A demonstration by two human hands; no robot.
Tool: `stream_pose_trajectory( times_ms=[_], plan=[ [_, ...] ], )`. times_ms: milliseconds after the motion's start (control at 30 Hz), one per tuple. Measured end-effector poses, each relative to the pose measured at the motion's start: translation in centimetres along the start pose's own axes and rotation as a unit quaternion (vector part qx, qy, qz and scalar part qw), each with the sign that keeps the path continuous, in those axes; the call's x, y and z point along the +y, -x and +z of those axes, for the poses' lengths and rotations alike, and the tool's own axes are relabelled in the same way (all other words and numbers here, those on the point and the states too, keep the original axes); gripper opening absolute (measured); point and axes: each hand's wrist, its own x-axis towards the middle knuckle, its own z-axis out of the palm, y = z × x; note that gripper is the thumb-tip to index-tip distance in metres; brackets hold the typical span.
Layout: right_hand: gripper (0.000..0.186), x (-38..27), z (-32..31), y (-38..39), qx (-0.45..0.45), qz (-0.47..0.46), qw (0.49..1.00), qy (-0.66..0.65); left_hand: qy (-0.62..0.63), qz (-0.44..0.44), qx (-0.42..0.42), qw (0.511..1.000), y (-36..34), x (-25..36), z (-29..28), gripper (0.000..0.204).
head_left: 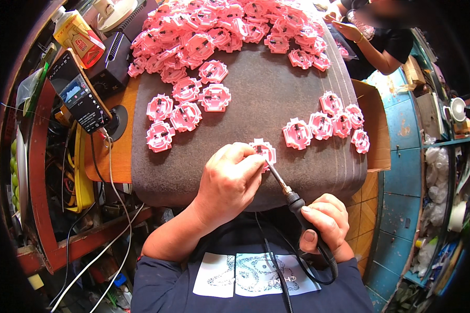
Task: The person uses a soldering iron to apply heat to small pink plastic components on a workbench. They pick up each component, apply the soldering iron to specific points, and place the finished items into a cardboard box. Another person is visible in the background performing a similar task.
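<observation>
In my right hand (327,221) is a soldering iron (294,201) with a black handle and a metal shaft. Its tip points up and left, at a pink plastic part (269,149) near the mat's front edge. My left hand (227,175) is closed in a pinch at that same part, partly covering it. Whatever its fingertips hold is hidden. Several similar pink parts with small black pieces inside lie in a group (186,116) to the left. Another group of pink parts (320,125) lies to the right.
A large heap of pink parts (198,44) covers the far side of the grey mat (245,99). At left stand a phone (78,94) on a stand, a black box (112,65) and a bottle (78,36). Cables hang nearby. Another person's arm (373,52) is at far right.
</observation>
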Motion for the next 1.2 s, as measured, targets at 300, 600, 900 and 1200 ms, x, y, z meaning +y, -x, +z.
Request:
stream_pose_trajectory(
  times_ms=[300,600,900,1200],
  plan=[
    [0.029,-0.1,0.0,0.3,0.015,0.009,1.000,0.001,-0.007,0.005,0.000,1.000,0.0,-0.1,0.0,0.017],
    [0.036,0.3,0.5,0.6,0.053,0.017,0.998,-0.012,-0.001,0.002,0.000,1.000,0.0,0.0,0.0,0.017],
    [0.039,1.9,3.0,-0.8,0.052,0.063,0.995,-0.061,-0.002,0.002,0.000,1.000,0.0,-0.1,0.0,0.017],
    [0.059,3.9,5.3,-3.0,-0.028,0.123,0.992,-0.025,0.002,0.005,0.002,1.000,0.1,-0.1,0.2,0.017]
  ],
)
